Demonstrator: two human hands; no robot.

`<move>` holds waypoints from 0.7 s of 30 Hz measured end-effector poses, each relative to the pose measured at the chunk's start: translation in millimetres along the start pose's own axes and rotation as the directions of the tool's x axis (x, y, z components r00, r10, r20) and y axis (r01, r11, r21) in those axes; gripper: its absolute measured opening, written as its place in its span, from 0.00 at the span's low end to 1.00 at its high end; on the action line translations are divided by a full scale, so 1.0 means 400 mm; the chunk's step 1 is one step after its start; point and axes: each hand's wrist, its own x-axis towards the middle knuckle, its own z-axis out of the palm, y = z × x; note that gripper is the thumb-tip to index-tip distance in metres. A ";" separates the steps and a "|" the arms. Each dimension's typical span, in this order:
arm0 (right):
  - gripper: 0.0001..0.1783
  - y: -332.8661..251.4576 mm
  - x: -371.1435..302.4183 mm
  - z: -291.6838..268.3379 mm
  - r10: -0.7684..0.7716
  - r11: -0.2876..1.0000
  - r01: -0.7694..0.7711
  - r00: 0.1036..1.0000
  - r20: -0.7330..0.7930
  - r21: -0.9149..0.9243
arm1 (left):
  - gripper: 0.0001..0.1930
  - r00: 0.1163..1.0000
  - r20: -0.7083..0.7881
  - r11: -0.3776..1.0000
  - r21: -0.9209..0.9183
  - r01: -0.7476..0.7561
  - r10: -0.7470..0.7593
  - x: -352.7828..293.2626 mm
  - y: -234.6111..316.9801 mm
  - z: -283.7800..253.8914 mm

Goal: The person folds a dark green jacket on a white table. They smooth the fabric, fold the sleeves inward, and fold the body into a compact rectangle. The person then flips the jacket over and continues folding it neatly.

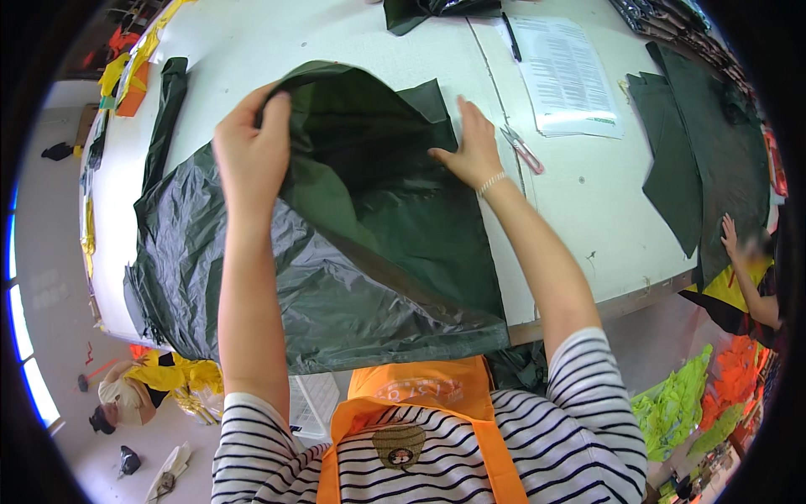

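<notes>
A large piece of dark green, shiny waterproof fabric (336,302) lies across the near part of the white table, its front edge at the table's rim by my body. My left hand (256,147) grips its upper edge between thumb and fingers and lifts it into a raised fold, so the inner side shows. At the fabric's right edge is my right hand (473,147), with fingers stretched and thumb apart, holding nothing. Whether its thumb touches the fabric, I cannot tell. Thread snips (524,151) with pinkish handles lie just right of that hand.
Printed sheets (571,80) and a black pen (511,38) lie on the white table (579,218) at the far right. More dark green fabric (714,160) covers the right end, where a co-worker's hand (730,237) rests. A narrow green strip (165,118) lies left.
</notes>
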 end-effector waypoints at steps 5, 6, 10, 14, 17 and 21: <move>0.32 0.123 0.175 0.083 -0.279 0.960 0.271 0.936 0.214 0.067 | 0.13 0.998 -0.033 0.998 -0.023 0.054 -0.055 -0.031 0.102 -0.064; 0.29 0.065 0.223 0.052 -0.263 0.961 0.222 0.919 0.295 0.166 | 0.13 0.994 -0.072 0.996 -0.047 0.077 -0.080 -0.047 0.104 -0.072; 0.15 0.035 0.264 0.042 -0.506 0.857 0.515 0.836 0.213 0.014 | 0.14 0.983 -0.126 0.991 -0.053 0.126 -0.132 -0.055 0.099 -0.060; 0.11 0.104 0.291 0.089 -0.094 0.985 0.147 0.888 0.451 -0.084 | 0.14 0.991 -0.116 0.995 0.064 0.072 -0.065 -0.032 0.079 -0.033; 0.15 0.174 0.345 0.090 0.303 0.950 -0.309 0.948 0.097 0.055 | 0.14 0.997 0.042 0.919 0.392 0.049 -0.071 0.031 0.022 0.040; 0.17 0.188 0.287 -0.089 0.192 0.963 -0.122 0.935 0.297 -0.241 | 0.19 0.839 0.100 0.617 0.631 -0.469 0.536 -0.017 -0.073 0.201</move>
